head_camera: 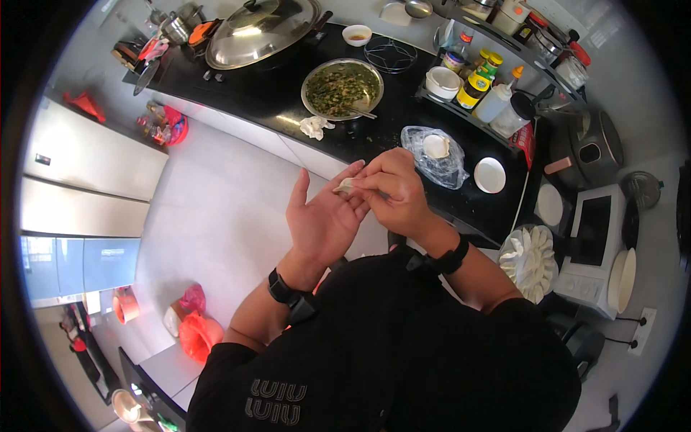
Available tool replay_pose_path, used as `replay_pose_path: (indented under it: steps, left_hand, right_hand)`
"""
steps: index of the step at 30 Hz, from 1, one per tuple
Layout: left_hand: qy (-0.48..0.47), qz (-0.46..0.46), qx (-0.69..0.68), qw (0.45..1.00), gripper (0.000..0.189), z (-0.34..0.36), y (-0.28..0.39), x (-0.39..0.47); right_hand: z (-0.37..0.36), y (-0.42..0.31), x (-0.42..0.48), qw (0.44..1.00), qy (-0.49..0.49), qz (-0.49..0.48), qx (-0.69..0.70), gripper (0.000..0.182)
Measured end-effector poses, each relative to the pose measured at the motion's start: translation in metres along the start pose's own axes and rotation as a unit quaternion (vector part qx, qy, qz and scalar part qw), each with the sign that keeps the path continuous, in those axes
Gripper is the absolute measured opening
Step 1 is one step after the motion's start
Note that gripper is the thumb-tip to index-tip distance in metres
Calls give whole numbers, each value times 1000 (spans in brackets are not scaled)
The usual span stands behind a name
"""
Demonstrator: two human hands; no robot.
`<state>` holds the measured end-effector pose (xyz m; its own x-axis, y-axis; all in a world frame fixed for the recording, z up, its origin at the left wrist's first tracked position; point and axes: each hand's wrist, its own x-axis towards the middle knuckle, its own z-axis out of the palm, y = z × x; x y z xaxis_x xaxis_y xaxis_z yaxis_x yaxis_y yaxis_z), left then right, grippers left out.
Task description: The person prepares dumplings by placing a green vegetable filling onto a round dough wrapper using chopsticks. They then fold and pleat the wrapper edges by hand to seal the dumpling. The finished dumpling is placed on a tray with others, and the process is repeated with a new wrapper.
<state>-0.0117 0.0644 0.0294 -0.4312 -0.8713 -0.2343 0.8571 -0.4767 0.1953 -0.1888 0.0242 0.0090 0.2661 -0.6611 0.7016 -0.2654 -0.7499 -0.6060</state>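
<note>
My right hand (397, 189) pinches a small folded dumpling (345, 186) between thumb and fingers. Palm up beneath it, my left hand (326, 216) is spread, with the dumpling over its fingers. Beyond the hands, a metal bowl (379, 89) of chopped green filling stands on the black counter, a spoon (363, 112) resting in it. To the right, a stack of round dough wrappers (436, 146) lies on a clear plastic bag (452, 168), beside a small white bowl (490, 175). Folded dumplings (526, 259) are laid out on a plate at the far right.
A crumpled tissue (314, 127) lies at the counter's front edge. Behind stand a lidded wok (259, 38), a small bowl with sauce (357, 35) and a wire rack (391, 54). Seasoning bottles (479, 81) fill a shelf at right, near a white microwave (588, 248).
</note>
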Motion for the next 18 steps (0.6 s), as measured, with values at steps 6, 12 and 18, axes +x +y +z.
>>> replay_pose_path:
  steps: [6,12,18]
  left_hand:
    - [-15,7,-25,1000,87,0,2,1]
    - [-21,17,-46,999,88,3,3,-1]
    - [-20,19,-60,998,88,2,3,0]
  right_hand:
    - [-2,-4,4,1000,3,16,-25,20]
    - [-3,-3,-5,998,47,46,-7,23]
    - [-2,7,-4,999,43,-1,-18,18]
